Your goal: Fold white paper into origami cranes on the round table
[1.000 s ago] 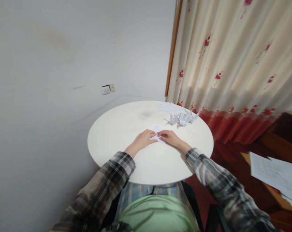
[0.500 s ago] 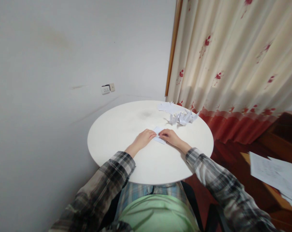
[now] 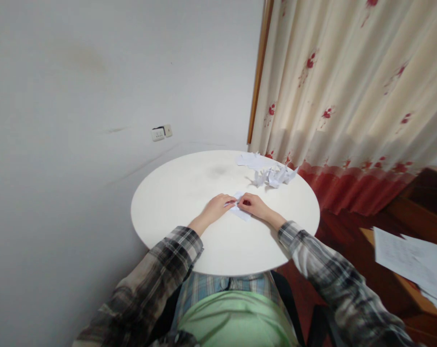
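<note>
A small piece of white paper [image 3: 243, 214] lies at the middle of the round white table [image 3: 175, 207], between my two hands. My left hand [image 3: 218, 206] is closed on its left side, fingers and thumb pinching a bit of it. From the right, my right hand [image 3: 253, 204] pinches the same paper with thumb and forefinger. The fingertips of both hands nearly meet over the paper and hide its centre. Beyond my right hand sits a cluster of folded white paper pieces [image 3: 274, 177], with pointed ends sticking up.
Flat white paper [image 3: 252, 160] lies at the table's far edge, behind the folded pieces. A flowered curtain [image 3: 326, 96] hangs at the right, and a wall with a socket [image 3: 158, 134] rises at the left. Written sheets [image 3: 409, 260] rest on wooden furniture at the right.
The paper has shifted slightly toward me and turned a little under my fingers. My left thumb and fingers now pinch its left side. Both forearms have hardly moved.
</note>
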The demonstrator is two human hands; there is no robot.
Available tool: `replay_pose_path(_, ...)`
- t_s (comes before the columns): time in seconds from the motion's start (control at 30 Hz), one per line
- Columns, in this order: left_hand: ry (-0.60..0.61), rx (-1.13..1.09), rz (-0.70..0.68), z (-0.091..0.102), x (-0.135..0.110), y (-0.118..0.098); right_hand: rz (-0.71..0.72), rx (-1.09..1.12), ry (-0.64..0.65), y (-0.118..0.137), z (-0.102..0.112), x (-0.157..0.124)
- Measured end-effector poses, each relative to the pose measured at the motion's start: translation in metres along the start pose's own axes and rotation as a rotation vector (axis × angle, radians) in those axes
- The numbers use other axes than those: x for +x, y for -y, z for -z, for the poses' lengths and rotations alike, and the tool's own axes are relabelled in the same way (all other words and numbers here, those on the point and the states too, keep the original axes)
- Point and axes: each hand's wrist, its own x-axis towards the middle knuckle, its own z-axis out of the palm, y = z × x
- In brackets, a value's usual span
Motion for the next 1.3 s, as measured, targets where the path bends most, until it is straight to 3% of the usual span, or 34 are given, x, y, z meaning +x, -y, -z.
replay_pose_path(0.4,-0.008,-0.044,-0.018,-0.0032,0.0007,0.0045,-0.008,0.03,0.0,0.0033,0.0008,-0.0007)
replay_pose_path(0.67,-0.088,-0.022,-0.055,-0.0059,0.0005,0.0027,-0.002,-0.005,-0.005,0.0063,0.0011,-0.0008)
replay_pose_path(1.3,-0.02,-0.149,-0.094,-0.0044,0.0011,0.0052,0.02,-0.025,-0.076,0.004,0.0029,-0.0011)
